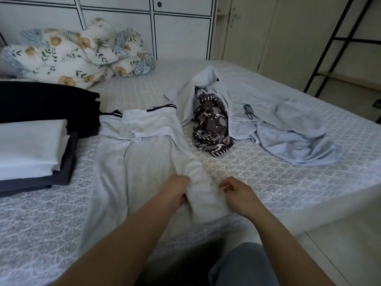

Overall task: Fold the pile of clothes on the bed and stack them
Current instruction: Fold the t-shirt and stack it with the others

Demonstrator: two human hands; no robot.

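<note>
A light grey polo shirt [134, 162] with a white collar and dark trim lies spread on the bed [268, 178], collar away from me. Its right side is folded inward, and my left hand [177, 190] grips that folded edge near the hem. My right hand [237, 193] holds the same fold from the right, fingers curled on the cloth. Behind the shirt lies an unfolded pale blue garment [278, 124] with a dark patterned garment [210, 129] tucked against it. A stack of folded clothes [31, 149], white on dark grey, sits at the left.
A folded black garment [45, 104] lies behind the stack. A crumpled floral duvet [78, 52] fills the far left corner against white cabinets. The bed's right edge drops to the floor, where a black metal rack [340, 48] stands.
</note>
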